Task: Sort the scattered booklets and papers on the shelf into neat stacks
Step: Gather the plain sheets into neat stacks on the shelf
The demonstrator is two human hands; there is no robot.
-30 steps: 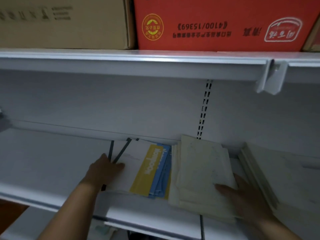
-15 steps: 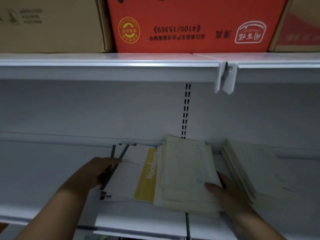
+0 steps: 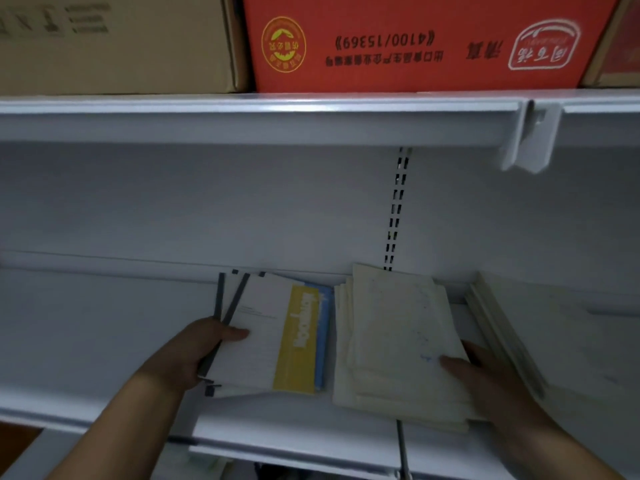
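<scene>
White metal shelf (image 3: 104, 341) under a shelf of cartons, both hands on paper stacks in the lower centre.

On the upper shelf stand a brown carton (image 3: 114, 43) at upper left and a red carton (image 3: 415, 43) at upper centre. In the lower centre, the left hand (image 3: 194, 355) grips the left edge of the booklet stack (image 3: 256, 341), thumb on the white top cover and fingers curled under it; a yellow band and blue edges show on the stack's right side. Just beside it, the cream paper stack (image 3: 391, 341) lies slightly fanned; the right hand (image 3: 485, 375) clasps its right edge, thumb on top. A third pale stack (image 3: 554, 334) lies at lower right, blurred.
</scene>
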